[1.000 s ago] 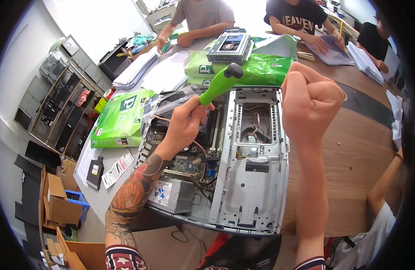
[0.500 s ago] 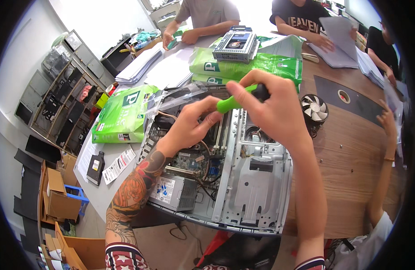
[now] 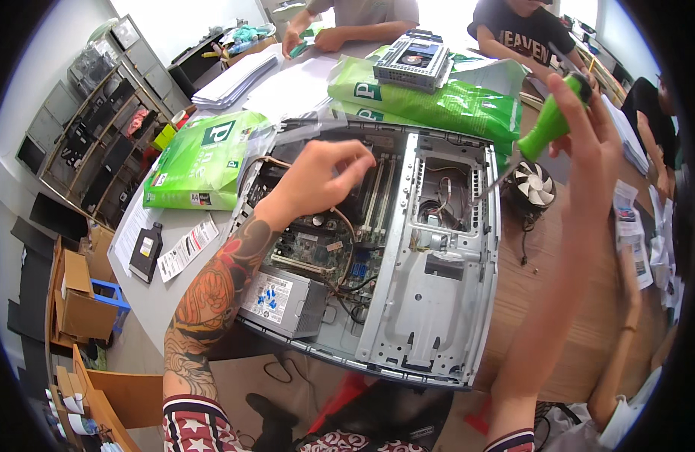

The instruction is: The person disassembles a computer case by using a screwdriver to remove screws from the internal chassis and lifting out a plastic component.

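Note:
My right hand is raised at the right, closed around the green handle of a screwdriver. Its thin shaft slants down and left toward the edge of an open desktop computer case. Over the case's upper left part hovers my left hand, thumb and fingertips drawn together; whatever they pinch, if anything, is too small to make out. Beneath it show the circuit board, memory slots and cables. A silver power supply fills the near left corner. To the right of the case stands a cooling fan.
Green paper packs lie left of the case and behind it, the latter carrying a metal drive unit. A black flat part sits at the left. Co-workers handle papers at the far side and right.
My right hand has swung right and away from my left hand, carrying the screwdriver off the middle of the case. My left hand stays over the board, its fingers no longer at the screwdriver.

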`<state>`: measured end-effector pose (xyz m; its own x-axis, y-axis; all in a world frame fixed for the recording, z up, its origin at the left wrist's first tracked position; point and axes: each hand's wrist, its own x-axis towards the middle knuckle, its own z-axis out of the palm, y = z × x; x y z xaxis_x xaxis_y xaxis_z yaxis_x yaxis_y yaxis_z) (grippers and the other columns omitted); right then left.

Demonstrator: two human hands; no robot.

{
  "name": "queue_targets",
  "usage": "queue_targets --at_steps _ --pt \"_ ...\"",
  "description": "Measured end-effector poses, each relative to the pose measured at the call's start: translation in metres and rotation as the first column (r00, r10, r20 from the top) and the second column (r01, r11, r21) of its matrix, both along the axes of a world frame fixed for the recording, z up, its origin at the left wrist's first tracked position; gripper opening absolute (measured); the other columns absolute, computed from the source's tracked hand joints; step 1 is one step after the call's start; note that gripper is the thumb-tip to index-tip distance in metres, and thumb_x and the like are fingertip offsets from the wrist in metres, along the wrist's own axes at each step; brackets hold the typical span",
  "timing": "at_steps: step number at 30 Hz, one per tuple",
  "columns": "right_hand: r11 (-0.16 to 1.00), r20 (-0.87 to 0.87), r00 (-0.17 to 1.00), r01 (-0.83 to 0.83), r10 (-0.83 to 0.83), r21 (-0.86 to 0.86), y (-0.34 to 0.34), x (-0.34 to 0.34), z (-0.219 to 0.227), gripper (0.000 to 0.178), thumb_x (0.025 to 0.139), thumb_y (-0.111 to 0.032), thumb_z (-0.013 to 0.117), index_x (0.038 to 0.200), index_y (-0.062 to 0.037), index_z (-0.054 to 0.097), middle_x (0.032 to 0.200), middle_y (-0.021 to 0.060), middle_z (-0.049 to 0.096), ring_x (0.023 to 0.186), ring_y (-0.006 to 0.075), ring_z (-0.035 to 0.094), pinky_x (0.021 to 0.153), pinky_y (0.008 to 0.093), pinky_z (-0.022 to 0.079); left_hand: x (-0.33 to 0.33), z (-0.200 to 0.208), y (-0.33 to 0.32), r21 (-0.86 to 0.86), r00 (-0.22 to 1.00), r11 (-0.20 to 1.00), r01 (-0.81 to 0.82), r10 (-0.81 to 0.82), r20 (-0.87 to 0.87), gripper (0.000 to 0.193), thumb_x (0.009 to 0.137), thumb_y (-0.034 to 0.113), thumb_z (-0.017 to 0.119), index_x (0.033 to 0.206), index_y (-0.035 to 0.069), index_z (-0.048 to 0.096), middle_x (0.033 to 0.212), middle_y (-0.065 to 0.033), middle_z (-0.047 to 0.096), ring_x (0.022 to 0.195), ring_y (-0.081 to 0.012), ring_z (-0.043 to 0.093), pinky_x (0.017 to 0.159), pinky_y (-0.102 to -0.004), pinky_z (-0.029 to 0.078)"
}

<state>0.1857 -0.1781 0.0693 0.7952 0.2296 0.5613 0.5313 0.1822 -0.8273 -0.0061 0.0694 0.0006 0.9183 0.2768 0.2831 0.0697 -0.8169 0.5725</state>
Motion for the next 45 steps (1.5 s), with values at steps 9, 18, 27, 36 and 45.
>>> queue_targets --at_steps 9,18,27,36,45 --pt "0.999 0.017 1.0 0.002 -0.003 0.041 -0.007 0.003 -0.001 0.033 0.085 -0.035 0.078 0.104 -0.0087 0.074 0.081 -0.0037 0.06 0.065 0.005 0.049 0.059 0.0227 0.037 0.001 0.003 0.004 0.113 0.988 0.988 -0.108 0.094 0.123 0.024 0.101 0.02 0.055 0.112 0.003 0.067 0.089 -0.016 0.07 0.08 -0.0233 0.068 0.074 -0.035 0.052" --pt "0.996 0.181 0.983 0.017 0.0 -0.093 -0.017 0.023 -0.011 0.023 0.098 -0.02 0.062 0.115 -0.0125 0.075 0.11 0.0012 0.06 0.088 0.006 0.057 0.067 0.0247 0.044 0.005 -0.006 0.004 0.188 0.983 0.977 -0.102 0.07 0.168 0.033 0.105 0.035 0.048 0.123 0.009 0.06 0.107 -0.0206 0.064 0.099 -0.0404 0.063 0.089 -0.0482 0.05" --pt "0.998 0.093 0.995 0.027 -0.021 -0.064 -0.018 0.032 -0.017 0.031 0.095 -0.031 0.07 0.116 -0.0094 0.074 0.12 0.0039 0.058 0.099 0.0089 0.059 0.074 0.0268 0.047 0.011 -0.015 0.005 0.121 0.956 0.991 -0.06 0.022 0.293 0.032 0.104 0.033 0.05 0.11 0.004 0.065 0.096 -0.0165 0.063 0.093 -0.0376 0.061 0.084 -0.0465 0.05" --pt "0.99 0.163 0.986 -0.019 0.042 -0.139 -0.02 0.032 -0.02 0.029 0.102 -0.027 0.059 0.124 -0.0148 0.072 0.126 0.0036 0.059 0.106 0.0103 0.056 0.085 0.0294 0.046 0.013 -0.019 0.001 0.162 0.949 0.984 -0.07 0.015 0.315 0.027 0.102 0.029 0.053 0.107 0.006 0.066 0.097 -0.0164 0.063 0.092 -0.0376 0.062 0.081 -0.0462 0.05" --pt "0.984 0.162 0.973 -0.152 0.166 -0.094 -0.013 0.014 -0.008 0.031 0.098 -0.023 0.065 0.121 -0.0031 0.069 0.12 0.0075 0.065 0.092 0.0096 0.062 0.069 0.0257 0.048 0.014 -0.028 0.003 0.314 0.961 0.945 -0.096 0.005 0.278 0.027 0.103 0.03 0.053 0.108 0.007 0.067 0.092 -0.0163 0.061 0.083 -0.0385 0.062 0.078 -0.0476 0.05"
